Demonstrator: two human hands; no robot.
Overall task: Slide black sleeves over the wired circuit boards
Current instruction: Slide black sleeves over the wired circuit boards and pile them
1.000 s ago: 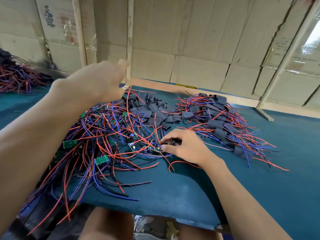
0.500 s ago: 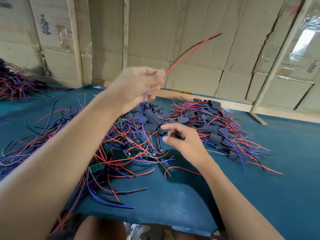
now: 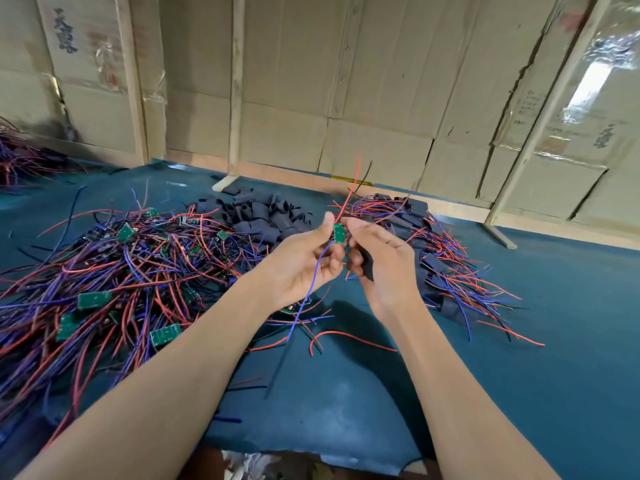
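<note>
Left hand (image 3: pixel 304 261) pinches a small green wired circuit board (image 3: pixel 338 233) upright above the teal table mat (image 3: pixel 571 306), red lead up, blue lead trailing down, likely presenting one end to the short black tubular sleeve (image 3: pixel 363 263) curled in the right hand (image 3: pixel 384 258) just beside it.

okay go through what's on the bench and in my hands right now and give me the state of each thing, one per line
Left hand: pinches a green circuit board.
Green circuit board: bare, held upright, wires above and below.
Right hand: grips a black sleeve.
Black sleeve: not yet on the board.
Pile of unsleeved boards: tangled.
Pile of loose sleeves: heaped.
Sleeved boards: piled.
</note>
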